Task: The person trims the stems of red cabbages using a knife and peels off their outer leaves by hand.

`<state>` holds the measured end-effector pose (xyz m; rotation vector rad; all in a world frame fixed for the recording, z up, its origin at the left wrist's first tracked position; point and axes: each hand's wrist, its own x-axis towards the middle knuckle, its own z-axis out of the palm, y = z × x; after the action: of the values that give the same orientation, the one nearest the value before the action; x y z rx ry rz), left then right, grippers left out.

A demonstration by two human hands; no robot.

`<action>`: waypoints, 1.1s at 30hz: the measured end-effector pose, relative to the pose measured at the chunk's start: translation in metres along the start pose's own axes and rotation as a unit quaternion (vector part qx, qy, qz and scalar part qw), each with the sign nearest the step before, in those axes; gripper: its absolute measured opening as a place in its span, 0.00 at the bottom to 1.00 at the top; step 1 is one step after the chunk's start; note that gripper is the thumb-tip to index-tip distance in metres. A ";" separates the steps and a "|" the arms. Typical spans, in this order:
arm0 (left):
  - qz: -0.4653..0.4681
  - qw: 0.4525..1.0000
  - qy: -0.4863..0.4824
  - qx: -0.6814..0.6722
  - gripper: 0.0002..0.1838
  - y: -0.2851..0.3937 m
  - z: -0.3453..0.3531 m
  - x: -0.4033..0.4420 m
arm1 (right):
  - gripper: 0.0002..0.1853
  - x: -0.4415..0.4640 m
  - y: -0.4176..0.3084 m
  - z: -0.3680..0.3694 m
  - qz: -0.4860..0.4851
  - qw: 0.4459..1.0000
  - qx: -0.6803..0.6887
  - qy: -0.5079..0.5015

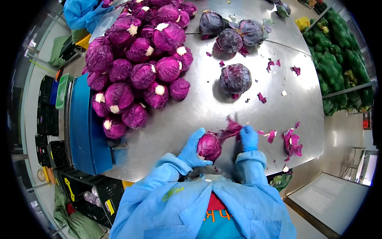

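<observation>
Near the table's front edge, my left hand (pixel 192 150) in a blue glove is wrapped round the left side of a peeled red cabbage (pixel 209 147). A torn purple outer leaf (pixel 230 130) stretches from the top of this cabbage toward the right. My right hand (pixel 249 139), also gloved, is closed at the far end of that leaf. A thin blurred shape shows beside its fingers, and I cannot make out what it is. Beyond my hands sits a darker, untrimmed red cabbage (pixel 235 79) on the steel.
Trimmed red cabbages (pixel 144 75) are heaped at the left of the steel table (pixel 175 119). Several dull cabbages (pixel 251 32) stand farther back. Leaf scraps (pixel 292 142) lie at right. Blue panels (pixel 89 123) and a black crate (pixel 107 195) border the left side. Green net sacks (pixel 338 59) are stacked at right.
</observation>
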<state>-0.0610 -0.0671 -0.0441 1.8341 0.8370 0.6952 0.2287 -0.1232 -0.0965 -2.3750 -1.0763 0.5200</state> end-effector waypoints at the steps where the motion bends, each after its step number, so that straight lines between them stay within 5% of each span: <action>1: -0.022 1.000 0.011 -0.004 0.66 0.000 -0.001 -0.006 | 0.13 0.006 0.001 -0.014 -0.004 0.999 -0.041 0.028; 2: -0.043 0.999 0.010 -0.032 0.66 -0.002 -0.002 -0.011 | 0.16 0.010 0.007 -0.021 0.003 0.994 -0.056 0.096; 5: -0.102 0.988 0.017 -0.118 0.64 -0.014 -0.006 -0.019 | 0.17 0.004 -0.008 -0.054 0.060 0.993 -0.074 0.070; 6: -0.106 0.987 0.014 -0.120 0.62 -0.005 -0.009 -0.016 | 0.17 0.003 0.021 -0.034 -0.052 0.996 0.012 0.071; 7: -0.149 0.980 0.037 -0.127 0.62 -0.001 -0.008 -0.014 | 0.17 -0.012 -0.008 -0.039 -0.051 0.987 0.151 -0.017; 11: -0.244 0.947 0.107 -0.181 0.55 0.000 0.006 0.003 | 0.41 -0.081 -0.088 -0.034 -0.018 0.923 0.278 -0.264; 16: -0.284 0.919 0.152 -0.227 0.49 -0.009 0.011 0.005 | 0.22 -0.092 -0.093 0.018 0.042 0.893 0.426 -0.142; 21: -0.269 0.931 0.116 -0.216 0.50 -0.010 0.001 0.003 | 0.12 -0.029 -0.030 0.023 -0.040 0.966 0.247 0.066; 23: -0.293 0.923 0.092 -0.232 0.52 0.005 -0.009 0.006 | 0.13 0.011 0.027 0.006 0.086 0.913 0.381 0.114; 24: -0.231 0.959 0.140 -0.081 0.53 0.012 -0.011 0.009 | 0.14 0.019 0.043 -0.013 0.097 0.936 0.301 0.154; 26: -0.099 0.944 0.217 0.226 0.54 0.021 -0.010 0.016 | 0.15 0.013 0.042 -0.047 0.123 0.953 0.206 0.184; 28: -0.056 0.982 0.070 0.165 0.54 0.009 -0.020 0.025 | 0.20 0.003 0.028 -0.080 0.157 0.954 0.184 0.177; 30: -0.012 0.986 -0.059 0.158 0.57 0.012 -0.035 0.038 | 0.26 -0.008 0.009 -0.098 0.203 0.939 0.277 0.017; 33: -0.106 0.954 -0.154 0.235 0.59 0.019 -0.040 0.046 | 0.34 -0.040 -0.023 -0.073 0.221 0.889 0.382 -0.120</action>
<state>-0.0593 -0.0148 -0.0075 2.1564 1.0284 0.0612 0.2284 -0.1607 -0.0183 -1.8360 -0.2808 1.1755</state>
